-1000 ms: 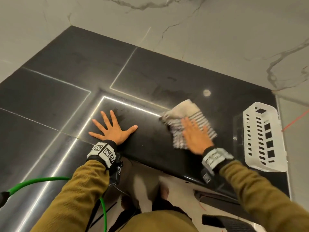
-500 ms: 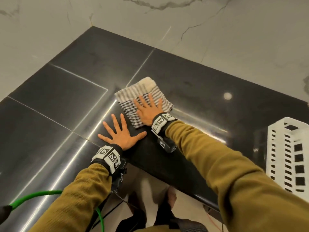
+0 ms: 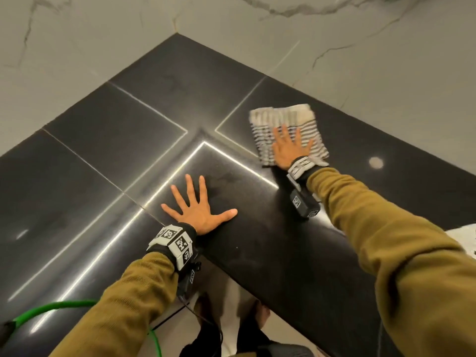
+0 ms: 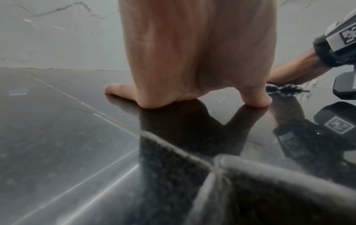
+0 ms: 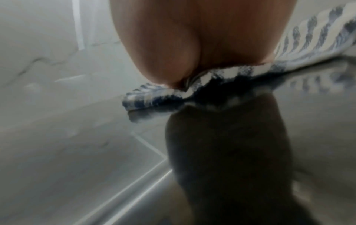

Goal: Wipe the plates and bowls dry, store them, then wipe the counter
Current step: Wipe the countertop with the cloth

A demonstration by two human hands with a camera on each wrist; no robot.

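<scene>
Fingers (image 3: 283,135) of right hand (image 3: 288,148) press cloth (image 3: 286,130) flat on counter (image 3: 257,248).

Desk (image 3: 159,104) glossy black with pale seam lines, cloth (image 3: 288,119) cream with dark stripes and checks, wall (image 3: 360,60) pale grey marble with dark veins, sleeves (image 3: 386,240) olive, hose (image 3: 51,306) green

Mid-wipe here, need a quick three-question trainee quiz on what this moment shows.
1. True or false: the left hand grips the striped woven cloth.
2. Which hand presses that cloth flat on the glossy black stone counter? A) left B) right C) both
3. Fill in: the left hand's fingers are spread and lie ___ on the counter.

Key: 1. False, it rests bare on the counter. 2. B, the right hand. 3. flat.
</scene>
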